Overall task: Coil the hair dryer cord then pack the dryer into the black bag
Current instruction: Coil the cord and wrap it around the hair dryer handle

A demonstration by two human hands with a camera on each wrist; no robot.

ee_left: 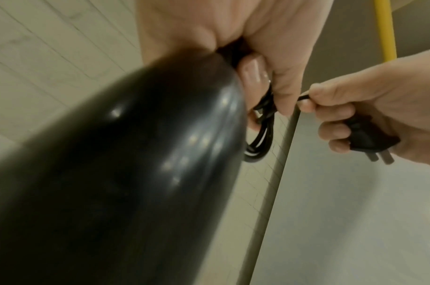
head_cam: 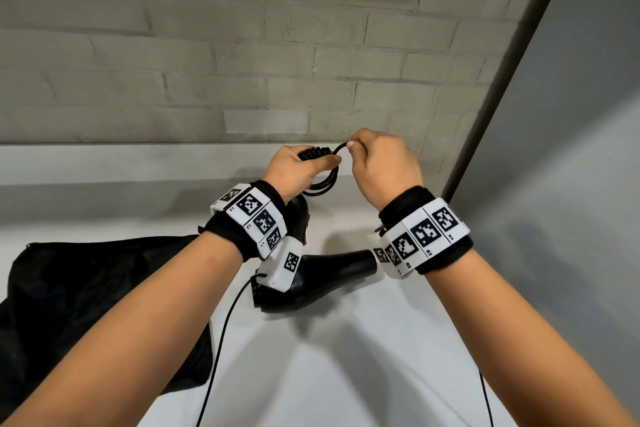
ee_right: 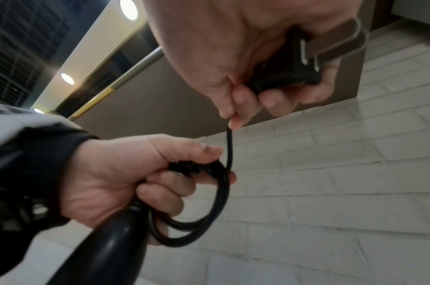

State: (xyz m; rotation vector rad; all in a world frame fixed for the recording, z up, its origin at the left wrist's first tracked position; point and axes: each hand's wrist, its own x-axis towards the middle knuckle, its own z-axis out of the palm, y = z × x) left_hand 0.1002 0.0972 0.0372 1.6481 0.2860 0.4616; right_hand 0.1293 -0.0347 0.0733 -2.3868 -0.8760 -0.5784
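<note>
left hand (ee_right: 126, 173) clamps cord (ee_right: 216, 202) loops | right hand (ee_right: 245, 63) pinches tail, palms plug (ee_right: 289, 69); risk: slack thumb, loops spring loose

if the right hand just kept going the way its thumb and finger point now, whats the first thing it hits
Most likely the left hand, which grips the coiled cord just beyond the right hand; only a short run of cord separates them. Exact depth is unclear.
</note>
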